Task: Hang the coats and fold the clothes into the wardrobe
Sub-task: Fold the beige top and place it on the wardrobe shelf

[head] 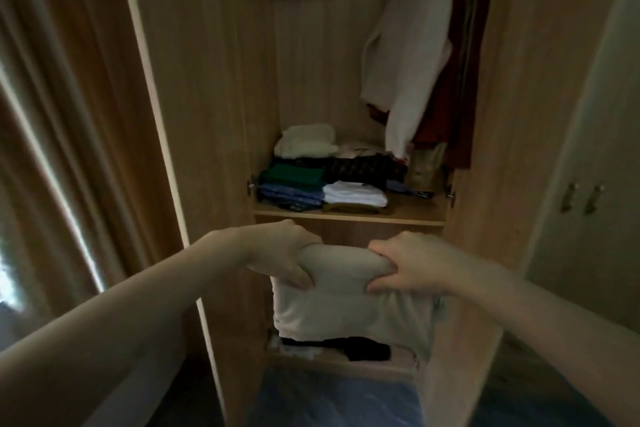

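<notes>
While one pale coat (408,55) hangs, two hands' fingers (294,274) clamp one folded garment (346,302).

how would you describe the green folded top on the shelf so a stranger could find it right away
Look at the middle shelf of the open wardrobe, above the two hands. On its left side stands a stack; the green folded top lies there, above blue folded clothes and below a cream bundle. It is the only green piece.

The single head view looks forward and down, close to the open wardrobe (214,87) filling the frame's centre.
</notes>
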{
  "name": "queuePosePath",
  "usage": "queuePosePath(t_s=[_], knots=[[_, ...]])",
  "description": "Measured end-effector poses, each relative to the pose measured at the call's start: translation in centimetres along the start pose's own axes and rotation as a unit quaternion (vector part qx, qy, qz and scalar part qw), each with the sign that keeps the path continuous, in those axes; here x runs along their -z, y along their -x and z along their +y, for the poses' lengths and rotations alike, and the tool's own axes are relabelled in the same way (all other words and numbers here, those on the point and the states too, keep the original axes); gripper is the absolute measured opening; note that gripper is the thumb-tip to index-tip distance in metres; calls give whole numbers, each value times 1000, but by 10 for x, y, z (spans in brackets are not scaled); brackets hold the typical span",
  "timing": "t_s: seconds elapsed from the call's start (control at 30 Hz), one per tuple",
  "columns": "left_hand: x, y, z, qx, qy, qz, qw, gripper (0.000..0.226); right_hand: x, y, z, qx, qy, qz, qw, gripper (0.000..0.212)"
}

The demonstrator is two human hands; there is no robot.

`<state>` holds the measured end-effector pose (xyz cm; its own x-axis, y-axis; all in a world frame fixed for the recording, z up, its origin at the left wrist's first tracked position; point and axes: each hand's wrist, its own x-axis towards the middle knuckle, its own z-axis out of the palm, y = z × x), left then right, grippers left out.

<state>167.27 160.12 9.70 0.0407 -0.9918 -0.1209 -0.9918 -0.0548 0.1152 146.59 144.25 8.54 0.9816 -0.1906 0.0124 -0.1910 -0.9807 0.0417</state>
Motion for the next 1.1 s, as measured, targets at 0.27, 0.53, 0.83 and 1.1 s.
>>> queuePosePath(t_s=[0.27,0.53,0.83,1.1], knots=[[13,-72,-79,10,30,25,999,43,-6,-92,62,20,-6,17,1000,39],[46,-194,-139,25,58,111,992,39,-9,-189,179,7,-38,75,996,39],[50,-301,-222,42,106,147,983,44,-22,-292,276,-9,-155,85,984,25],[64,-400,-309,58,241,223,943,43,-15,-406,353,-39,-173,126,976,40]])
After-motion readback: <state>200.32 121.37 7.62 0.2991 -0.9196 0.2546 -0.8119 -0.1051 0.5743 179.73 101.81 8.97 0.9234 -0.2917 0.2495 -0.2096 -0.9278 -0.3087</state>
